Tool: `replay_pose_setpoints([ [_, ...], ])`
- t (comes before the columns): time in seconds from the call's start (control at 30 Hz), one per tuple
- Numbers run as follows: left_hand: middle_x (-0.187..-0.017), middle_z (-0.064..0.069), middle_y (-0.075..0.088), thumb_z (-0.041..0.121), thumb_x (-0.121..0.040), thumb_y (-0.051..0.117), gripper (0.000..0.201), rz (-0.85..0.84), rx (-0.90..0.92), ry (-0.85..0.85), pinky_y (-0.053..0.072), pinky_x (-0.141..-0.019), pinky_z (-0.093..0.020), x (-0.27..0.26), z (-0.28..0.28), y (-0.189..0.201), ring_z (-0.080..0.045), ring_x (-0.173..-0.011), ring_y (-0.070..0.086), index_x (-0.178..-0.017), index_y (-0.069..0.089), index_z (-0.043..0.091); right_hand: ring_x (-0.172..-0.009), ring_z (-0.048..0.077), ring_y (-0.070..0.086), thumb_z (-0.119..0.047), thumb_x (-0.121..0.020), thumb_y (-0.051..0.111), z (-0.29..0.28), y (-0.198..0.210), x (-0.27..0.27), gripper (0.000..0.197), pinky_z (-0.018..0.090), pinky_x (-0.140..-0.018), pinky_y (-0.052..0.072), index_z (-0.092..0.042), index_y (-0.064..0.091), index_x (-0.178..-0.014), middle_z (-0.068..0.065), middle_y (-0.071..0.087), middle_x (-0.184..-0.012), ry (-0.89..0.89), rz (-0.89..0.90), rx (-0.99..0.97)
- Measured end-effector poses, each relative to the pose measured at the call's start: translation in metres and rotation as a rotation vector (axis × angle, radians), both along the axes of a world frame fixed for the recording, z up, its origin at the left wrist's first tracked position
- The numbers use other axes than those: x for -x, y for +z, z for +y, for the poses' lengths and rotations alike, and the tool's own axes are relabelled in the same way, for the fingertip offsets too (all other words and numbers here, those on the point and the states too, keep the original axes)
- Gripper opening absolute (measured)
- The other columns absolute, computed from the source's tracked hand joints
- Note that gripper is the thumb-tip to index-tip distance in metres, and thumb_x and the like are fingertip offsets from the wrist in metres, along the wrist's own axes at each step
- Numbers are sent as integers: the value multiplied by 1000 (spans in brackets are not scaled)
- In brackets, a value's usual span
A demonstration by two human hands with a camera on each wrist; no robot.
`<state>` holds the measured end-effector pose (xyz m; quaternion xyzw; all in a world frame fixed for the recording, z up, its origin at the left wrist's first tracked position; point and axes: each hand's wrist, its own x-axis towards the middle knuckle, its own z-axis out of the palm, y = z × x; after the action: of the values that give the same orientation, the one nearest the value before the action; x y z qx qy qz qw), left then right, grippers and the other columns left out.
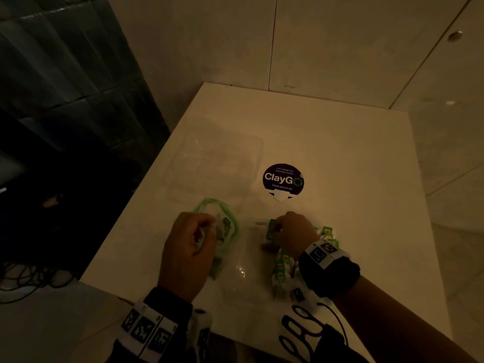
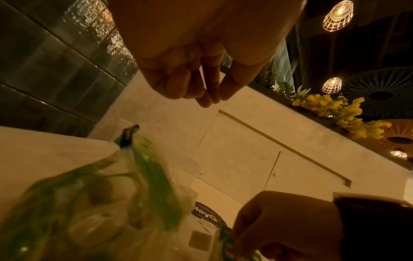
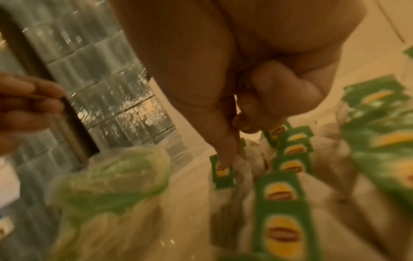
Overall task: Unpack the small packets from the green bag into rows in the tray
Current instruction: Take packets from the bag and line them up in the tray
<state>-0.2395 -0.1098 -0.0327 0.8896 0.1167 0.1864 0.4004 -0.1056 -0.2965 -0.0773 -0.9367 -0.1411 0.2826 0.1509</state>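
Observation:
The green-rimmed clear bag [image 1: 225, 226] lies on the white table, blurred in the left wrist view [image 2: 100, 203] and in the right wrist view [image 3: 107, 178]. My left hand [image 1: 207, 231] pinches its near edge, fingertips pressed together [image 2: 212, 100]. To the right, green packets with yellow logos [image 1: 281, 265] lie in rows [image 3: 290, 150] in a clear tray [image 1: 241, 273]. My right hand [image 1: 277, 229] is at the far end of the rows. Its thumb and forefinger [image 3: 234, 141] pinch one small packet [image 3: 223, 174], seen in the head view too [image 1: 271, 227].
A clear plastic lid or second tray half [image 1: 217, 158] lies beyond the bag. A round dark "ClayGo" sticker [image 1: 282, 179] marks the table centre. The table's left edge [image 1: 125, 210] drops to a dark floor with cables [image 1: 31, 276]. Walls close in behind and right.

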Motion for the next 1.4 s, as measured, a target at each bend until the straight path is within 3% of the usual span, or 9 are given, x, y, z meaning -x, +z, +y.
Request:
replay_pose_setpoints([
  [0.23, -134, -5, 38, 20, -88, 59, 20, 342, -173, 77, 38, -94, -28, -10, 24, -22, -24, -123, 37, -106, 65, 23, -88, 15, 50, -25, -89, 58, 13, 10, 6, 16, 25, -77, 40, -18, 56, -103, -2, 55, -100, 12, -111, -140],
  [0.37, -126, -4, 46, 14, -91, 55, 26, 438, -109, 18, 42, -87, -22, -15, 32, -28, -19, -108, 54, -116, 60, 20, -94, 18, 59, -21, -92, 55, 57, 32, 21, 20, 29, -85, 47, -15, 66, -107, 3, 65, -106, 229, -97, -385],
  [0.53, -122, -5, 51, 5, -91, 50, 28, 418, -108, 51, 36, -81, -19, -15, 37, -24, -12, -96, 50, -118, 57, 10, -91, 30, 60, -12, -93, 48, 126, 28, 29, 25, 33, -76, 44, 0, 67, -104, 17, 66, -105, 688, -3, -148],
  [0.83, -120, -3, 52, 8, -94, 47, 24, 359, -108, 31, 37, -82, -19, -5, 58, -24, -7, -90, 44, -115, 58, 12, -112, 34, 57, -13, -89, 60, 157, 10, 36, 34, 38, -87, 46, -4, 58, -121, 18, 60, -121, 749, 12, 45],
  [1.0, -123, 0, 50, 9, -95, 45, 26, 372, -123, 4, 38, -84, -18, -5, 60, -27, -7, -92, 47, -118, 56, 15, -125, 32, 47, -15, -97, 48, 159, 5, 35, 36, 33, -102, 34, 3, 52, -128, 21, 51, -134, 896, 43, 135],
  [1.1, -123, 1, 49, 9, -95, 45, 28, 369, -131, -2, 36, -83, -17, -4, 61, -26, -5, -91, 45, -120, 55, 16, -101, 27, 59, -18, -92, 56, 155, 18, 28, 25, 25, -77, 35, -1, 65, -107, 14, 65, -109, 904, -44, -1],
  [1.23, -120, -1, 49, 9, -94, 48, 27, 363, -130, -30, 38, -82, -19, -3, 64, -25, -9, -87, 46, -119, 55, 18, -88, 24, 58, -25, -87, 60, 140, 36, 24, 26, 32, -74, 45, -11, 63, -108, 8, 64, -101, 720, -107, -159],
  [1.33, -131, 0, 44, 15, -93, 53, 30, 384, -128, -33, 45, -94, -29, -3, 62, -26, -15, -110, 48, -122, 55, 22, -86, 24, 56, -24, -89, 55, 118, 49, 20, 21, 32, -73, 45, -12, 59, -105, 8, 63, -100, 536, -144, -220],
  [1.4, -140, 2, 36, 22, -91, 57, 31, 362, -152, 3, 40, -102, -31, -3, 58, -22, -18, -129, 32, -122, 56, 27, -81, 22, 55, -22, -88, 57, 99, 54, 16, 14, 30, -69, 43, -14, 58, -99, 7, 63, -94, 380, -141, -304],
])
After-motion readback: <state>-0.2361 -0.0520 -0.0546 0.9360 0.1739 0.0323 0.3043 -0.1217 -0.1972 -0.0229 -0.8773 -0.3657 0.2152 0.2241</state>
